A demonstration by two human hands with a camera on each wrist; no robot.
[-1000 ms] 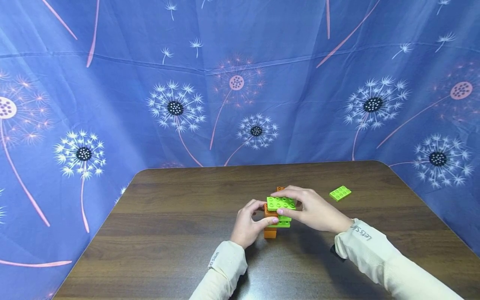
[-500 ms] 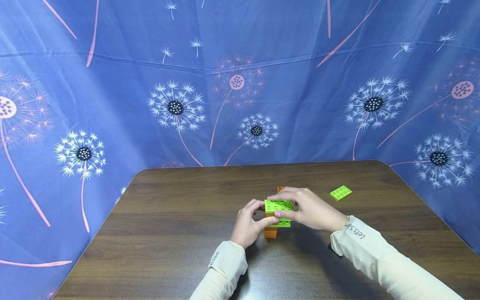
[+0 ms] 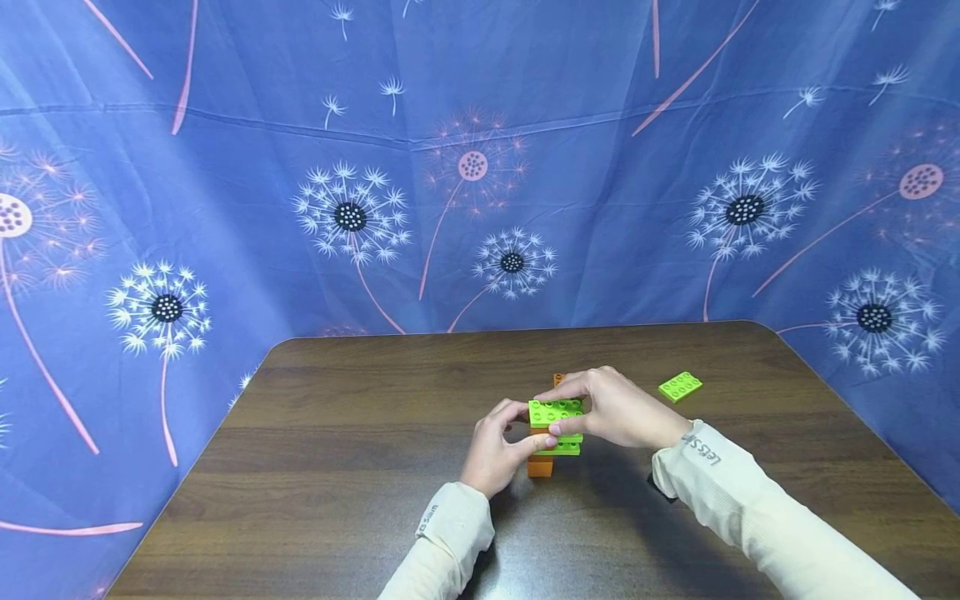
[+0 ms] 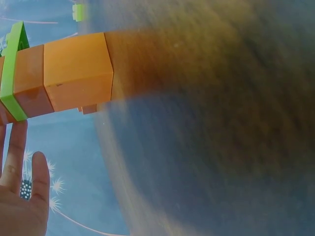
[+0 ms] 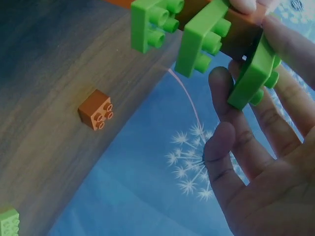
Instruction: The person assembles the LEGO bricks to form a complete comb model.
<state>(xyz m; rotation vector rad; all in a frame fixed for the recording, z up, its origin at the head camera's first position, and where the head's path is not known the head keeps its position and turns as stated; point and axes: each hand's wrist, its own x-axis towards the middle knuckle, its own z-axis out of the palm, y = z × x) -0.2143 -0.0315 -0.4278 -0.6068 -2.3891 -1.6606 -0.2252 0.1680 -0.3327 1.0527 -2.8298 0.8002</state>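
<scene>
A tower of orange building bricks (image 3: 540, 468) and flat green bricks stands near the middle of the table. My left hand (image 3: 489, 458) grips its upper part, thumb at the front and fingers behind. On top lies a flat green brick (image 3: 551, 415), pinched by my right hand (image 3: 621, 408) between the thumb in front and fingers at the back. Its left end sits over the orange column. Two lower green bricks (image 3: 572, 448) jut out to the right beneath it. In the right wrist view, the top green brick (image 5: 253, 78) tilts slightly from the orange brick (image 5: 241, 32) beside it.
A loose orange brick (image 5: 93, 110) rests on the table behind the tower, partly hidden by my right hand in the head view. Farther right lies another flat green brick (image 3: 681, 386). A blue dandelion-print cloth (image 3: 420, 167) hangs behind the wooden table (image 3: 322, 433).
My right hand has brought the top green brick left and slightly down over the orange column, then its wrist has shifted a little farther left. The left hand has stayed in place.
</scene>
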